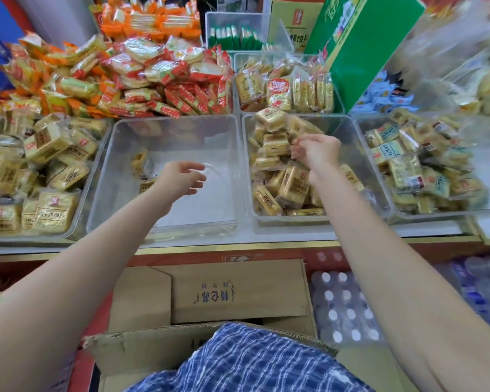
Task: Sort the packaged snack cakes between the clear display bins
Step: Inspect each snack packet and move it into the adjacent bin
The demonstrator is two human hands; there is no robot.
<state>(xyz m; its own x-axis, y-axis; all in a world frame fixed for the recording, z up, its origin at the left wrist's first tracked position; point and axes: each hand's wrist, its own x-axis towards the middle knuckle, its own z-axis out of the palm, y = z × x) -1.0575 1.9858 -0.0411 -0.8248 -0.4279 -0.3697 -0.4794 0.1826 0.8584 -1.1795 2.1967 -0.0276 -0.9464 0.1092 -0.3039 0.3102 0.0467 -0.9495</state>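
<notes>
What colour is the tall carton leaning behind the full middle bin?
Green, with white lettering; the green carton shows best in the head view.

The bins (239,142) are clear, smooth, glossy plastic. The snack cakes (290,182) sit in shiny transparent film wrappers. The box (238,290) below is matt brown cardboard.

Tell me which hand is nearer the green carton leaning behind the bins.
Right. The right hand is over the heaped bin directly in front of the green carton; the left hand hovers over the nearly empty bin, one bin farther left.
</notes>
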